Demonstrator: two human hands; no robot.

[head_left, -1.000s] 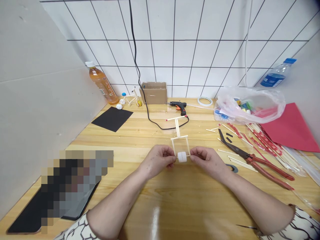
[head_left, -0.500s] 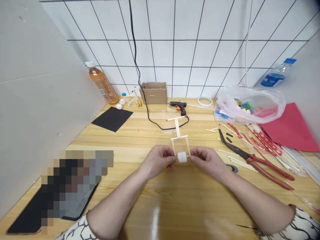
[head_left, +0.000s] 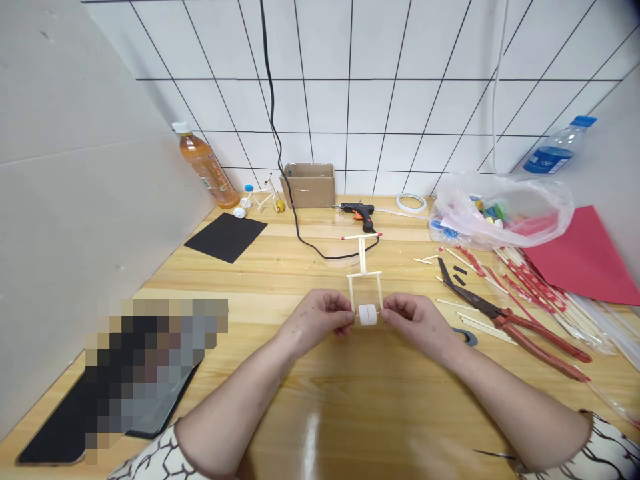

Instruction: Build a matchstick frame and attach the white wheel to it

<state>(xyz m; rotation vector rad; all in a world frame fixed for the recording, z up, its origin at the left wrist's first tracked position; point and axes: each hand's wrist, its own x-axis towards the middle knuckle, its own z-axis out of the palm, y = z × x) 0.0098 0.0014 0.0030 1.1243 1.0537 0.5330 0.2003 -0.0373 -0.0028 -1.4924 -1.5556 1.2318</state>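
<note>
Between my hands is a small stick frame [head_left: 365, 274] of pale wooden sticks, with a red-tipped crossbar at its far end. A white wheel [head_left: 368, 315] made of two bottle caps sits on the axle at its near end. My left hand [head_left: 320, 317] pinches the left end of that axle between thumb and finger. At the right end, my right hand [head_left: 413, 320] pinches it the same way. The wheel stays between my fingertips, clear of both hands. Beyond the frame's far end lies a black glue gun [head_left: 361, 213].
Red-handled shears [head_left: 500, 313], loose sticks [head_left: 483, 327] and a plastic bag [head_left: 505, 227] of caps lie right. A cardboard box [head_left: 310, 187], another stick model [head_left: 260, 197], a tea bottle [head_left: 207, 167] and black sheet [head_left: 227, 237] stand or lie farther back. A phone [head_left: 55, 427] lies left.
The stick frame's far end has swung slightly to the right and the frame stands straighter. Both hands keep their pinch on the axle, almost in place.
</note>
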